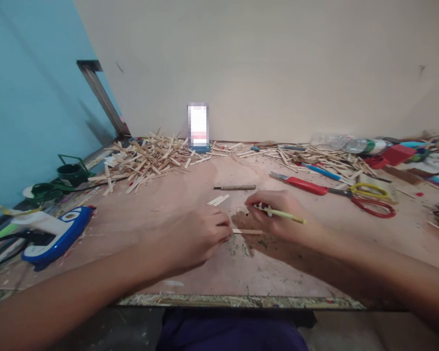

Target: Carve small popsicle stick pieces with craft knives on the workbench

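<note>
My left hand (205, 229) is closed, knuckles up, over one end of a flat wooden craft stick (247, 231), which lies on the table and sticks out to the right of the fingers. My right hand (274, 209) is closed in a writing grip around a thin yellow pencil (287, 214). Its back end points right, and the front end is mostly hidden by the fingers. Two short stick pieces (218, 200) lie just beyond my left hand. Farther off is a slim wooden-handled tool (237, 187) with a dark tip. Small green bits are scattered below the stick.
Scissors (373, 200) with yellow and red handles and a red cutter (307, 185) lie at right. Craft sticks (149, 158) are heaped along the wall. A lit phone (198, 126) stands at the back. At left are a blue-and-white power strip (58, 236) and a green container (72, 173).
</note>
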The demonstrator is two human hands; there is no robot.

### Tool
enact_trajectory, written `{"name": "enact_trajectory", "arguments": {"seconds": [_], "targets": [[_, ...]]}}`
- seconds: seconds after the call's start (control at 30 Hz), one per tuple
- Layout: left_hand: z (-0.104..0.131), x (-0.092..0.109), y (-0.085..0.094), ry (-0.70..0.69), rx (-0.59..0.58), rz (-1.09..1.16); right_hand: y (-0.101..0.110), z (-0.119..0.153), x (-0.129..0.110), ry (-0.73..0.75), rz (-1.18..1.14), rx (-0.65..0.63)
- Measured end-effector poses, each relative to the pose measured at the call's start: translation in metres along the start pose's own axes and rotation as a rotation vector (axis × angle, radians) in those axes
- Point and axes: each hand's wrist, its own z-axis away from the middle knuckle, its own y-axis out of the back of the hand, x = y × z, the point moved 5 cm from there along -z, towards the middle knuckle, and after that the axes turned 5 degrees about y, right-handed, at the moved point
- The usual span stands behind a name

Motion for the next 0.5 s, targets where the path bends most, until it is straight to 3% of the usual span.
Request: {"name": "enact_trajectory", "arguments": {"seconds": [0.1,0.2,0.33,0.5], "targets": [[0.001,0.006,0.003,-0.042,-0.031,-0.084,0.007,-0.003,0.000,0.061,0.200,-0.142],[0.001,0.016,0.011,-0.089,-0.060,-0.152,0.017,-0.009,0.017,-0.017,0.430,-0.208],[0.005,0.033,0.020,-0.125,-0.138,-0.173,0.032,-0.015,0.055,-0.173,0.620,-0.216],[0.017,0.040,0.023,-0.122,-0.173,-0.170,0.044,-0.021,0.094,-0.280,0.625,-0.203]]}}
